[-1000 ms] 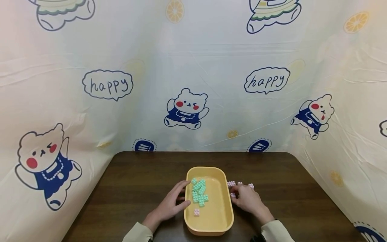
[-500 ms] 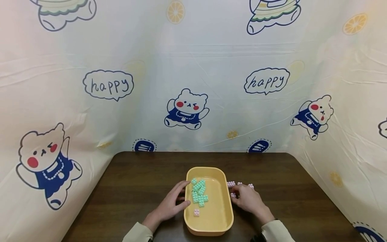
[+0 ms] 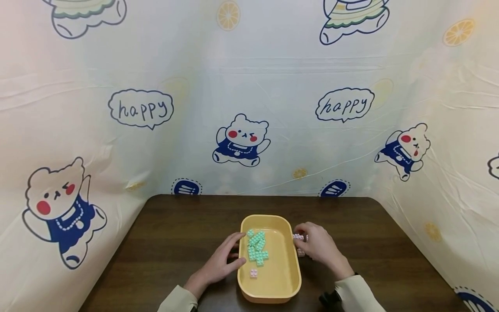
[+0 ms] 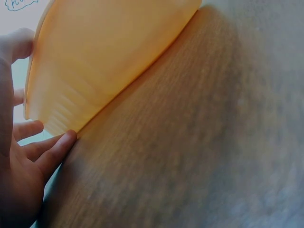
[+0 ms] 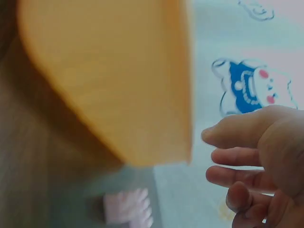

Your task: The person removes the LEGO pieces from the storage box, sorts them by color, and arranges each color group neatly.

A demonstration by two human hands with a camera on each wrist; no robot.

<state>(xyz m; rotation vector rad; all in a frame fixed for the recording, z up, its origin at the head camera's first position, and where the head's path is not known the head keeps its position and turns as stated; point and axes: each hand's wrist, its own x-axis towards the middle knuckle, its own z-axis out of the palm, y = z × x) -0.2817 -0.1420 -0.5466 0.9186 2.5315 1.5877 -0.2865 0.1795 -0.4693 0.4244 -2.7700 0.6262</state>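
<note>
A yellow plastic bin [image 3: 278, 277] stands before me, holding a cluster of mint-green toy bricks [image 3: 257, 249] and one pink toy brick [image 3: 253, 273]. My left hand [image 3: 220, 262] rests against the bin's left side; in the left wrist view its fingers touch the rim and outer wall. Just right of the bin, my right hand [image 3: 321, 247] hovers over pink bricks [image 3: 298, 237], partly covering them. Its thumb [image 5: 232, 133] and fingers are spread apart in the right wrist view, with nothing visible between them. A pink brick [image 5: 126, 206] lies on the table below the bin's corner there.
The dark wooden table [image 3: 187, 225] is backed and flanked by a pale printed cloth [image 3: 288, 86] with bears and orange slices. Another pink brick [image 3: 300, 252] lies under my right hand, beside the bin wall.
My right hand has moved slightly away from me and its thumb and index finger have parted over the pink bricks. My left hand, the bin and its contents stay put.
</note>
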